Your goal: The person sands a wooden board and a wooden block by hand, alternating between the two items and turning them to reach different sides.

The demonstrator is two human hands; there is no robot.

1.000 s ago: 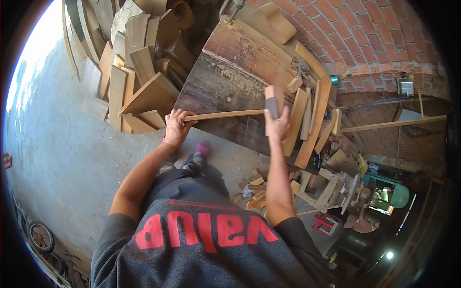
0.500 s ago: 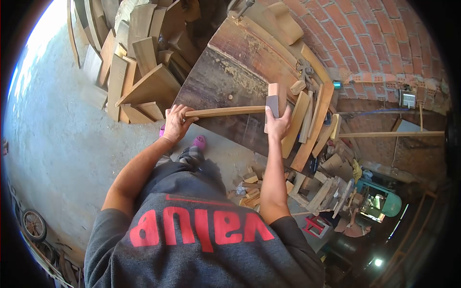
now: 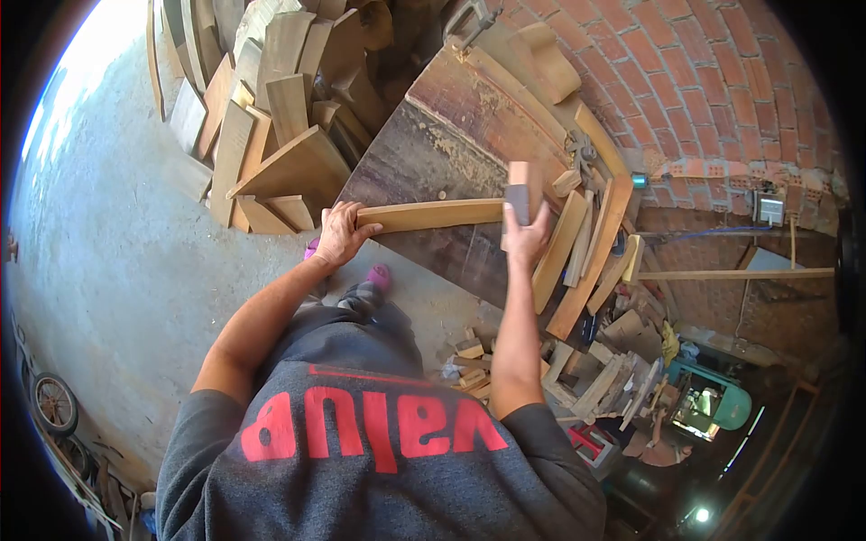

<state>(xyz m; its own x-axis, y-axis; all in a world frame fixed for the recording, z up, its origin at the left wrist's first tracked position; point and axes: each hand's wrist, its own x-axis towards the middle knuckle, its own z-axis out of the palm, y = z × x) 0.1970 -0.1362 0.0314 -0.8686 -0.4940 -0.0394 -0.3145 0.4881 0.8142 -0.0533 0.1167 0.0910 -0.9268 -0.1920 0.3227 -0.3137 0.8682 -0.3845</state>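
My left hand (image 3: pixel 340 234) is closed around the near-left end of a slim, slightly curved wooden strip (image 3: pixel 437 215), which lies across the dark, worn workbench (image 3: pixel 406 158). At the strip's other end, my right hand (image 3: pixel 526 236) grips a wooden sanding block (image 3: pixel 518 191) wrapped in grey sandpaper. The block's bare wood end sticks out past the paper, and it meets or overlaps the strip's far end. My thumb lies along the block, which is a little smeared by motion.
Several wooden pieces (image 3: pixel 559 248) lie along the bench's right side, with a metal clamp (image 3: pixel 475 27) at its far corner. A pile of boards (image 3: pixel 289 162) leans at the left. Offcuts (image 3: pixel 469 365) lie on the floor. A brick wall (image 3: pixel 686 90) rises behind; another person's arm (image 3: pixel 657 428) shows lower right.
The strip has turned in my left hand, so a broader face of it shows. My right hand and the sanding block stay at its far end. The whole view has shifted slightly.
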